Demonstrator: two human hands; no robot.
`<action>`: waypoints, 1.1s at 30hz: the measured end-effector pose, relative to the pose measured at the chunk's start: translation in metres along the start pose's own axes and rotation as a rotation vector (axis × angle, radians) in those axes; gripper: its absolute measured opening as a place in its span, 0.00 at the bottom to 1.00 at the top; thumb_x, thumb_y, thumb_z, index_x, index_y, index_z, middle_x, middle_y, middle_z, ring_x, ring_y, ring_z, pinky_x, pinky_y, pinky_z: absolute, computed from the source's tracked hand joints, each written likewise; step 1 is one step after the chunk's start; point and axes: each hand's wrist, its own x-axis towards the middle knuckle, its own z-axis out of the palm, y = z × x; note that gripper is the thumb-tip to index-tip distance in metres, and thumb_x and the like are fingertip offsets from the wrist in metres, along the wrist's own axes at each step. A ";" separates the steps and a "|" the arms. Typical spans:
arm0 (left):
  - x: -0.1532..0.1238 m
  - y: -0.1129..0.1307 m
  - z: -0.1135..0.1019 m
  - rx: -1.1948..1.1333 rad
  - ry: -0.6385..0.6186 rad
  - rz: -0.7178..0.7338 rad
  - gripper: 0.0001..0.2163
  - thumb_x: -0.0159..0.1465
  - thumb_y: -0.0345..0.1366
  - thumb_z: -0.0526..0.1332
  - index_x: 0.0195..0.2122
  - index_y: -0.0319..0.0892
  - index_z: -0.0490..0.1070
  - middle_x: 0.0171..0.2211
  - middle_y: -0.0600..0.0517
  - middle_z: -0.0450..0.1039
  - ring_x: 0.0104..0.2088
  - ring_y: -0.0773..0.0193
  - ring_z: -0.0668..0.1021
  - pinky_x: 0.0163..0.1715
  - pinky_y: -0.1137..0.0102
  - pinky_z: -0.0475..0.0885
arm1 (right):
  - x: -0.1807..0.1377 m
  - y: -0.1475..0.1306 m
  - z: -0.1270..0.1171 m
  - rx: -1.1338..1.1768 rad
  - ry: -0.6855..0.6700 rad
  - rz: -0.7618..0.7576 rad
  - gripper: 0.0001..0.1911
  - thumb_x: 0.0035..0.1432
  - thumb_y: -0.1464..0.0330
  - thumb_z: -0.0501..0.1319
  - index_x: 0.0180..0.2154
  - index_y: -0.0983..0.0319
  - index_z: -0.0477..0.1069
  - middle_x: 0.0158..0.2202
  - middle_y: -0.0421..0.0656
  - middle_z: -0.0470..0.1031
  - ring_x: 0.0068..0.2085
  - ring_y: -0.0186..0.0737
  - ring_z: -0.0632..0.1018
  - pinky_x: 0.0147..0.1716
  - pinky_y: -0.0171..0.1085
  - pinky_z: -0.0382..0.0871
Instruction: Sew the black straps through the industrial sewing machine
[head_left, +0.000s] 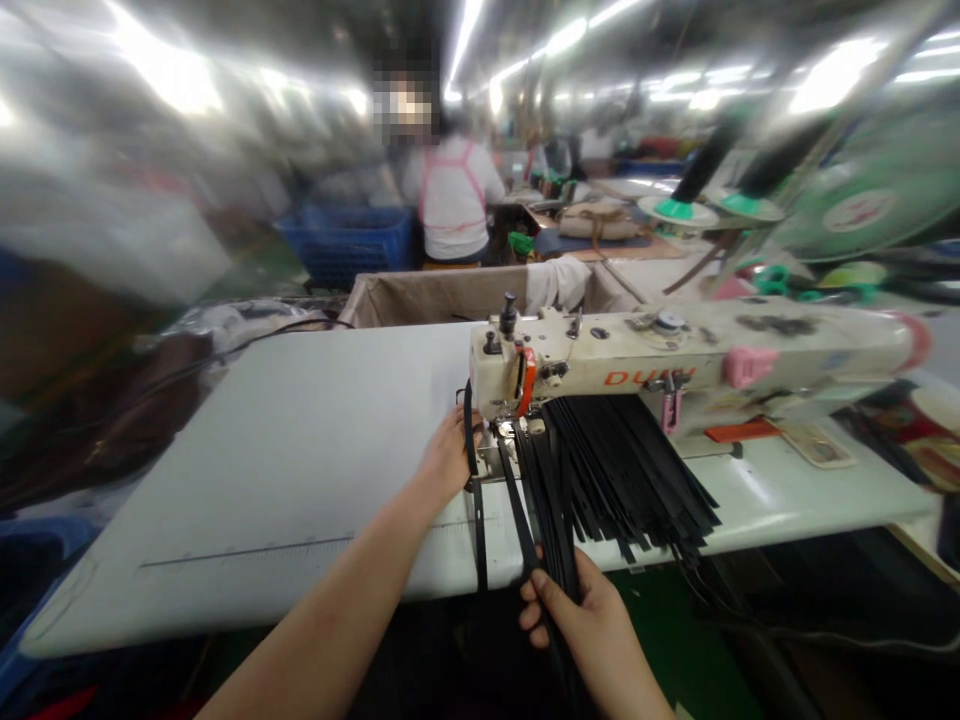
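A sewing machine (570,365) with a cream-coloured head stands on a pale table. My left hand (448,455) is beside its presser foot, the fingertips partly hidden by the machine head and a narrow black strap. This black strap (481,540) passes by the hand and hangs over the table's front edge. My right hand (585,610) is closed around several black straps (551,500) in front of the machine, thumb on top. One of them runs up to the presser foot. A thick bundle of black strips (630,470) lies under the machine arm, right of the needle.
The pale table (315,430) has a ruler marking along its front. Behind it is a beige fabric-sided bin (442,295). Farther back are a blue crate (349,245) and a seated person (455,200). Thread cones (701,175) and a green fan (870,190) stand at right.
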 end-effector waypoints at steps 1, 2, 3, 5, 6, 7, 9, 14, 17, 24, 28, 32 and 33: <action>0.010 -0.003 0.000 -0.007 -0.002 -0.037 0.14 0.67 0.30 0.57 0.52 0.43 0.76 0.56 0.45 0.76 0.61 0.51 0.74 0.65 0.51 0.68 | 0.000 0.000 0.001 -0.002 -0.002 -0.002 0.30 0.42 0.48 0.76 0.39 0.62 0.71 0.24 0.38 0.78 0.22 0.36 0.78 0.18 0.32 0.71; 0.020 -0.006 0.000 -0.010 0.002 -0.051 0.14 0.67 0.29 0.57 0.52 0.43 0.76 0.56 0.45 0.76 0.61 0.50 0.74 0.64 0.50 0.68 | 0.000 -0.001 0.001 -0.004 -0.003 -0.005 0.30 0.42 0.48 0.76 0.39 0.62 0.71 0.24 0.38 0.78 0.21 0.36 0.78 0.18 0.32 0.70; 0.029 -0.007 0.000 -0.014 -0.003 -0.055 0.14 0.66 0.29 0.58 0.51 0.43 0.77 0.56 0.45 0.77 0.60 0.49 0.75 0.64 0.50 0.69 | -0.001 -0.001 0.001 -0.007 -0.003 -0.007 0.30 0.42 0.48 0.76 0.38 0.62 0.71 0.24 0.38 0.78 0.21 0.36 0.78 0.18 0.32 0.70; 0.045 -0.008 0.000 -0.035 -0.021 -0.056 0.12 0.65 0.31 0.61 0.48 0.43 0.78 0.54 0.45 0.78 0.58 0.47 0.76 0.63 0.50 0.69 | -0.001 -0.001 0.002 -0.011 0.002 -0.010 0.30 0.42 0.48 0.76 0.38 0.62 0.71 0.23 0.38 0.78 0.20 0.36 0.78 0.17 0.32 0.70; 0.051 -0.007 -0.001 -0.046 -0.031 -0.060 0.12 0.64 0.32 0.63 0.48 0.44 0.79 0.54 0.45 0.79 0.57 0.47 0.77 0.62 0.50 0.70 | 0.000 -0.002 0.003 -0.011 0.004 -0.012 0.30 0.42 0.49 0.76 0.38 0.62 0.71 0.23 0.38 0.78 0.20 0.36 0.78 0.17 0.32 0.70; 0.056 -0.005 -0.002 -0.061 -0.038 -0.067 0.12 0.63 0.33 0.65 0.48 0.44 0.79 0.53 0.45 0.79 0.56 0.46 0.78 0.61 0.51 0.70 | 0.000 -0.002 0.003 -0.011 0.007 -0.014 0.30 0.43 0.49 0.76 0.38 0.62 0.71 0.24 0.38 0.78 0.20 0.36 0.78 0.18 0.32 0.71; 0.062 0.000 -0.004 -0.110 -0.029 -0.106 0.15 0.61 0.35 0.68 0.49 0.42 0.79 0.50 0.44 0.81 0.53 0.44 0.79 0.58 0.52 0.73 | 0.002 -0.004 0.005 -0.006 0.017 -0.026 0.29 0.44 0.50 0.76 0.38 0.62 0.71 0.24 0.39 0.79 0.21 0.36 0.78 0.18 0.32 0.72; 0.065 0.012 -0.005 -0.255 0.012 -0.210 0.14 0.57 0.37 0.70 0.45 0.40 0.79 0.45 0.44 0.83 0.48 0.46 0.81 0.49 0.59 0.78 | 0.008 -0.008 0.010 0.001 0.037 -0.045 0.28 0.44 0.51 0.76 0.38 0.62 0.71 0.25 0.40 0.80 0.22 0.38 0.80 0.20 0.34 0.75; 0.065 0.011 -0.002 -0.263 0.033 -0.231 0.13 0.56 0.33 0.69 0.43 0.39 0.79 0.45 0.45 0.83 0.47 0.48 0.81 0.47 0.60 0.78 | 0.010 -0.009 0.011 0.005 0.037 -0.036 0.27 0.45 0.52 0.75 0.39 0.62 0.71 0.25 0.40 0.80 0.22 0.38 0.81 0.21 0.35 0.77; 0.063 0.004 0.002 -0.277 0.057 -0.213 0.08 0.58 0.30 0.66 0.40 0.39 0.79 0.44 0.46 0.83 0.48 0.46 0.81 0.49 0.57 0.78 | 0.011 -0.015 0.016 0.026 0.073 0.007 0.26 0.44 0.53 0.76 0.37 0.61 0.70 0.23 0.39 0.79 0.21 0.38 0.80 0.20 0.35 0.77; 0.062 -0.003 0.006 -0.252 0.076 -0.147 0.09 0.56 0.30 0.66 0.39 0.41 0.79 0.45 0.46 0.82 0.51 0.48 0.80 0.52 0.57 0.77 | 0.011 -0.017 0.017 0.036 0.075 0.007 0.26 0.42 0.53 0.76 0.35 0.61 0.70 0.22 0.39 0.79 0.21 0.38 0.80 0.20 0.35 0.76; 0.062 -0.007 0.011 -0.249 0.075 -0.160 0.07 0.57 0.30 0.64 0.37 0.41 0.78 0.42 0.48 0.82 0.46 0.52 0.82 0.48 0.60 0.79 | 0.012 -0.016 0.017 0.045 0.076 0.000 0.26 0.42 0.53 0.77 0.35 0.61 0.70 0.23 0.39 0.80 0.21 0.38 0.80 0.21 0.35 0.77; 0.062 -0.007 0.010 -0.230 0.078 -0.160 0.07 0.58 0.31 0.64 0.38 0.41 0.78 0.42 0.48 0.82 0.45 0.52 0.82 0.48 0.60 0.79 | 0.012 -0.016 0.016 0.047 0.073 -0.002 0.27 0.42 0.52 0.76 0.35 0.61 0.70 0.23 0.39 0.80 0.22 0.38 0.80 0.21 0.35 0.77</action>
